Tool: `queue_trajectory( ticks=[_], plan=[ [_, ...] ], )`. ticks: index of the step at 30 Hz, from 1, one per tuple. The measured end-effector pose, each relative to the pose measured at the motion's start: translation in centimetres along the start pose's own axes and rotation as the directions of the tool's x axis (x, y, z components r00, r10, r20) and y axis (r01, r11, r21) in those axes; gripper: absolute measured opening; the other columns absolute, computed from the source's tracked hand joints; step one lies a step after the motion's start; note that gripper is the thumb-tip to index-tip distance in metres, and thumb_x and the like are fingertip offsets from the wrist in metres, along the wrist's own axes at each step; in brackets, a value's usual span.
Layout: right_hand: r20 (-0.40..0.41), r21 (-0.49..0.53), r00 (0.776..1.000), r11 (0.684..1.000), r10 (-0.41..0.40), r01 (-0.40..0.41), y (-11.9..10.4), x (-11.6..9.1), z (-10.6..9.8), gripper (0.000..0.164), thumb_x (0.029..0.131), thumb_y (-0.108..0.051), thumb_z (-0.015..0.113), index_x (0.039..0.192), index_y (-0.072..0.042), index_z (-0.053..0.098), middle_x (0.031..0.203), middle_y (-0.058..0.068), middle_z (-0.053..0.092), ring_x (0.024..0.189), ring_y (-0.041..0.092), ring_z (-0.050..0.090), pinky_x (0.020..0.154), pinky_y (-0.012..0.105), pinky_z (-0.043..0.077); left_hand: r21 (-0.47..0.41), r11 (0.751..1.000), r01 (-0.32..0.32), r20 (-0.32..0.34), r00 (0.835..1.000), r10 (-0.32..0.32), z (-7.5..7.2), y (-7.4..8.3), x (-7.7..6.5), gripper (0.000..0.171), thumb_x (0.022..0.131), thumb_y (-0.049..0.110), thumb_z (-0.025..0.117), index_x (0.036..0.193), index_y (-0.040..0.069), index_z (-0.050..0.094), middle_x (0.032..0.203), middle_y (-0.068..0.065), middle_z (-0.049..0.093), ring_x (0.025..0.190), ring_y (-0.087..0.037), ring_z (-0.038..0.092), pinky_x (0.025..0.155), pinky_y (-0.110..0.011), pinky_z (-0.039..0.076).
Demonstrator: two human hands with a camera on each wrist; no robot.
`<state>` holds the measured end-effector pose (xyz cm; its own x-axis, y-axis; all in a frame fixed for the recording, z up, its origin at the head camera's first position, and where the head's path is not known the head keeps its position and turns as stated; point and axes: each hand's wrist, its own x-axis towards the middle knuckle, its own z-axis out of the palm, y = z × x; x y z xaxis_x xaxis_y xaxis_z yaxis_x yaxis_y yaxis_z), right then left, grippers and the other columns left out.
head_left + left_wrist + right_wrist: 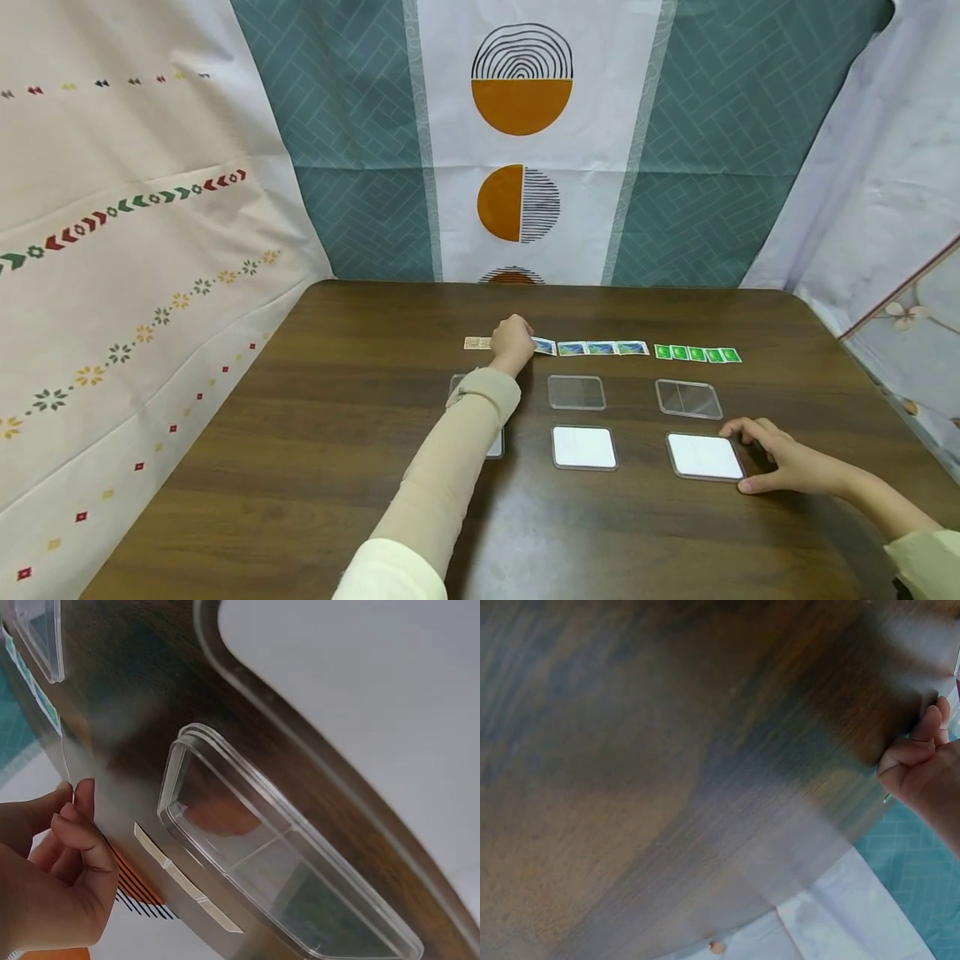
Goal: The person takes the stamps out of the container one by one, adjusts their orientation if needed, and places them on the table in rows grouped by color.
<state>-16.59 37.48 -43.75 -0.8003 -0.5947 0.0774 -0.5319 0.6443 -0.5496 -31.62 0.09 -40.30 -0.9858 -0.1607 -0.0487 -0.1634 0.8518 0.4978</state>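
My left hand (512, 342) reaches to the far part of the table. Its thumb and fingers pinch the left end of a strip of blue stamps (600, 347), and that end tilts up off the wood. In the left wrist view the pinched piece of the strip (66, 761) shows edge-on. A beige stamp strip (187, 879) lies beside this hand, near a clear plastic case (247, 855). My right hand (787, 462) rests at the right edge of a case with a white insert (705, 457), thumb and index finger spread at its two corners.
A green stamp strip (697, 354) lies at the far right. Two clear cases, one in the middle (577, 392) and one at right (688, 399), sit in front of the strips. Nearer is another white-filled case (584, 447). My left sleeve (450, 467) covers part of the left cases.
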Motion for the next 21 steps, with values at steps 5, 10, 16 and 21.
queue_trajectory(
  ticks=[5, 10, 16, 21],
  plan=[
    [-0.009, -0.005, 1.0, 1.0, -0.01, 0.01, -0.04, 0.05, 0.09, 0.061, 0.07, -0.011, 0.08, 0.119, -0.011, 0.043, 0.101, 0.011, 0.04, 0.088, -0.007, 0.028, 0.062, 0.022, 0.026, 0.087, 0.996, -0.03, -0.014, 0.999, 0.031, 0.26, 0.32, 0.17, 0.015, 0.081, 0.006, 0.061, 0.069, 0.016, 0.061, 0.086, 0.001, 0.069, 0.083, -0.018, 0.065, 0.061, -0.031, 0.046],
    [-0.013, -0.006, 1.0, 1.0, -0.009, 0.009, -0.09, -0.02, 0.06, 0.061, 0.07, -0.011, 0.08, 0.118, -0.01, 0.043, 0.1, 0.01, 0.041, 0.088, -0.007, 0.029, 0.062, 0.022, 0.026, 0.143, 0.989, -0.044, -0.017, 0.999, 0.047, 0.46, 0.52, 0.23, 0.027, 0.081, 0.007, 0.061, 0.06, 0.017, 0.047, 0.082, 0.001, 0.066, 0.083, -0.019, 0.067, 0.057, -0.032, 0.046],
    [-0.003, -0.008, 1.0, 1.0, 0.001, -0.001, -0.1, 0.0, 0.04, 0.061, 0.071, -0.012, 0.08, 0.119, -0.01, 0.043, 0.1, 0.01, 0.04, 0.088, -0.008, 0.028, 0.062, 0.022, 0.026, 0.191, 0.98, -0.058, -0.004, 0.998, 0.059, 0.26, 0.25, 0.13, 0.008, 0.082, 0.01, 0.062, 0.082, 0.015, 0.069, 0.102, -0.004, 0.072, 0.095, -0.024, 0.068, 0.072, -0.037, 0.054],
    [0.013, -0.003, 1.0, 1.0, -0.006, 0.006, -0.1, 0.04, -0.08, 0.061, 0.072, -0.012, 0.079, 0.12, -0.009, 0.042, 0.101, 0.011, 0.04, 0.089, -0.009, 0.028, 0.062, 0.022, 0.026, 0.201, 0.977, -0.072, 0.005, 0.997, 0.073, -0.04, 0.01, -0.1, 0.011, 0.082, 0.01, 0.06, 0.085, 0.016, 0.07, 0.103, -0.004, 0.072, 0.096, -0.024, 0.068, 0.073, -0.037, 0.054]
  ],
)
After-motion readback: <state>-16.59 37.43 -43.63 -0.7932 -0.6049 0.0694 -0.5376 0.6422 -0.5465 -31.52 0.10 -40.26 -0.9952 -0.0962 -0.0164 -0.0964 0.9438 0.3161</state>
